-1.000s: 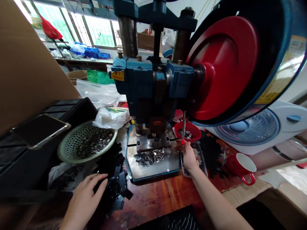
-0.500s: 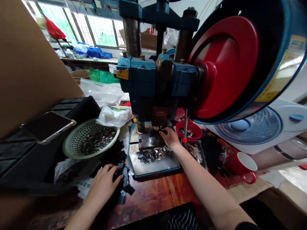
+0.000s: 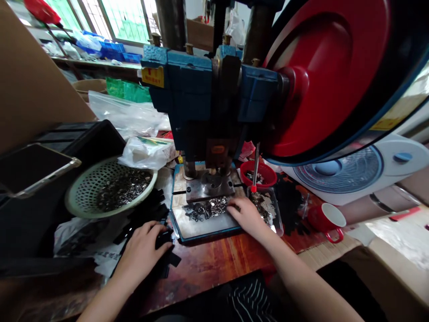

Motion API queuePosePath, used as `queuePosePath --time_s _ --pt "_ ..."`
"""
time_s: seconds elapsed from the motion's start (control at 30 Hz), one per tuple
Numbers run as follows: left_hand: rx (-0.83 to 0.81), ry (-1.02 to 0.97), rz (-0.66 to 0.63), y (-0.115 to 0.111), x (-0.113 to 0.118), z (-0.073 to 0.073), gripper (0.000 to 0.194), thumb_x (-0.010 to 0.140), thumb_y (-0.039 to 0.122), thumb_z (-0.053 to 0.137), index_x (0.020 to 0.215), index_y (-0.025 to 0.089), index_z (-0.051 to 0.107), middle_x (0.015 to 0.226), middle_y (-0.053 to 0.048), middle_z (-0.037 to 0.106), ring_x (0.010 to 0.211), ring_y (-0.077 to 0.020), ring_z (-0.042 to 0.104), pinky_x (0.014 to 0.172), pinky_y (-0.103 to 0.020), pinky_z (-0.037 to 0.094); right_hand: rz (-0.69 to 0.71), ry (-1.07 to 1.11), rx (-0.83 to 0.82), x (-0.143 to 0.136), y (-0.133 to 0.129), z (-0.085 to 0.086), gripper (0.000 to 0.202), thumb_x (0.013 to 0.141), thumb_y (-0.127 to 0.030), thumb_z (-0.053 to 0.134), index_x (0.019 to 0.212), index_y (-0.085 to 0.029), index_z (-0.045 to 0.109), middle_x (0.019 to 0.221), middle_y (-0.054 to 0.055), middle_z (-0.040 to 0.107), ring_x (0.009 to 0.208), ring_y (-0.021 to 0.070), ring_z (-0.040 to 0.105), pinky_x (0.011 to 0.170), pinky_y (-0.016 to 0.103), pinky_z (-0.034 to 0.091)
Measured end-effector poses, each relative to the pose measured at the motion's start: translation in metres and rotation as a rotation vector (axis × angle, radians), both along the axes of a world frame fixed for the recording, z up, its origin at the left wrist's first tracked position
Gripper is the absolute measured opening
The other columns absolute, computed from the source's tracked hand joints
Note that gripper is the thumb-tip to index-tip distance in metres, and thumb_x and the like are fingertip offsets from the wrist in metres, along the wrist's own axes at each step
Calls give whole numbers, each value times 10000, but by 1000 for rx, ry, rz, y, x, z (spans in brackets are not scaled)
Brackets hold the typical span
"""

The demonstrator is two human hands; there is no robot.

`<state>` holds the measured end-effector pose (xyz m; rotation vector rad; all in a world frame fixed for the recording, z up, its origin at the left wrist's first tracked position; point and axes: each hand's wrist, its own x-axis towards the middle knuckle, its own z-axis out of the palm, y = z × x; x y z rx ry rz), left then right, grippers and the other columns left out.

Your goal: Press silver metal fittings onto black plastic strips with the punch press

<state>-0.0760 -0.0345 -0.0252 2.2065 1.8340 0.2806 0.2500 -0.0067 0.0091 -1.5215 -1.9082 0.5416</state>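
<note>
My right hand (image 3: 235, 206) is at the small metal parts (image 3: 218, 205) on the press's pale plate (image 3: 203, 228), fingers bent; I can't tell whether they pinch one. My left hand (image 3: 154, 240) rests over the black pieces (image 3: 172, 260) on the worktop (image 3: 214, 268), left of the plate, thumb spread from the fingers, in an open curve. The red-tipped rod (image 3: 255, 170) stands between the red bowl (image 3: 264, 174) and the clear tray (image 3: 276, 212), perhaps touching the tray's contents.
</note>
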Motion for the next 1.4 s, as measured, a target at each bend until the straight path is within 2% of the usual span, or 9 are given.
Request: queuePosePath --time_s 0.1,0.2,0.37,0.63,0.8,1.0,1.17,1.27,1.4 --pt "-89 -130 23 -1 1 6 263 763 439 514 894 230 606 927 -36 653 880 -237 608 785 -339 455 67 -281 32 -14 -7 -2 125 825 -242 565 820 -239 689 873 46 654 886 209 551 804 329 430" --pt "-124 -272 83 -3 0 15 268 771 457 504 900 251 618 868 1 685 787 -204 638 714 -291 476 72 -397 34 -17 -5 -5 121 822 -233 573 794 -247 690 863 43 646 880 216 542 787 330 419" --pt "-103 -591 231 -2 6 29 377 718 521 567 930 225 662 915 -30 695 832 -223 629 756 -306 487 33 -266 85 -18 9 2 111 836 -211 563 808 -219 670 839 39 635 865 197 544 794 307 416" --pt "-264 -1121 358 19 54 55 467 651 485 690 967 147 630 758 -27 640 695 -167 602 645 -266 486 14 -171 315 -43 72 20 143 856 -220 548 871 -214 690 942 52 653 949 207 539 865 340 418" --pt "-296 -1327 381 28 71 65 485 636 407 714 1035 141 639 871 -53 668 731 -164 629 682 -274 494 69 -192 417 -37 70 7 226 877 -255 503 1021 -238 676 1110 46 631 1148 235 460 992 410 360" --pt "-351 -1435 372 37 86 67 407 670 264 680 1052 132 638 853 -51 679 746 -152 649 650 -235 497 118 -23 412 -31 62 2 285 889 -282 475 1112 -209 636 1206 66 592 1222 225 423 1018 397 363" --pt "-391 -1498 391 41 96 69 371 709 172 630 1077 129 621 801 -34 678 719 -124 653 636 -196 501 -15 223 209 -35 44 12 259 886 -270 446 1037 -219 650 977 57 671 971 205 578 890 370 436" --pt "-419 -1516 399 39 100 72 379 731 140 604 1110 124 602 781 -34 680 706 -113 652 633 -181 503 55 424 -49 -43 29 15 267 882 -315 445 1036 -218 641 941 43 678 908 190 601 844 341 449" --pt "-433 -1536 408 36 103 75 381 744 125 595 1125 128 594 768 -36 684 696 -113 653 626 -177 509 107 578 -182 -51 18 13 288 824 -323 524 1063 -203 630 952 39 654 874 178 585 807 311 438"
